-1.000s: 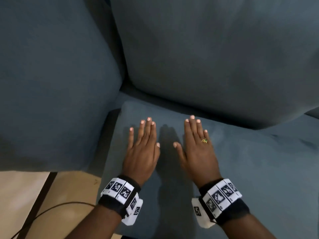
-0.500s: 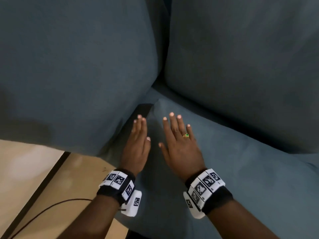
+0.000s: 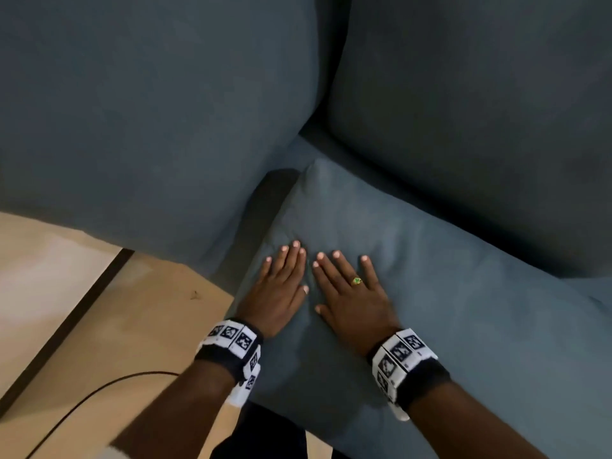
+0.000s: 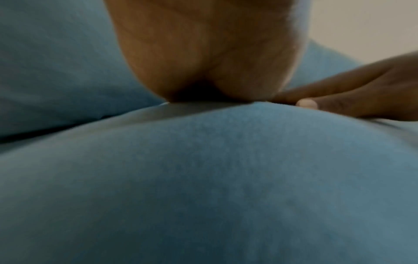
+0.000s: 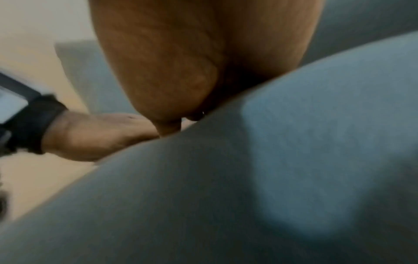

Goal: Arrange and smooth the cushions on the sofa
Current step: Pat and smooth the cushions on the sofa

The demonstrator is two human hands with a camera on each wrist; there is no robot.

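A blue-grey seat cushion (image 3: 463, 326) lies on the sofa, its corner pointing toward the back. My left hand (image 3: 281, 286) lies flat on it near its left edge, fingers straight. Just to its right, my right hand (image 3: 351, 293), with a green-stone ring, presses palm down on the same cushion. The two hands almost touch. In the left wrist view my left palm (image 4: 208, 53) rests on the cushion (image 4: 214, 178) with the right hand's fingers (image 4: 350, 96) beside it. The right wrist view is blurred: my right palm (image 5: 199, 53) on the fabric (image 5: 271, 178).
A big arm cushion (image 3: 149, 111) stands at the left and a back cushion (image 3: 480, 111) at the upper right; a dark gap (image 3: 265, 210) runs between arm and seat. Beige floor (image 3: 66, 293) with a dark strip (image 3: 66, 326) and a thin cable (image 3: 99, 389) lies lower left.
Both hands have slid left and back toward me along the seat cushion and now lie closer together, flat near its left edge. The view has swung, showing more floor.
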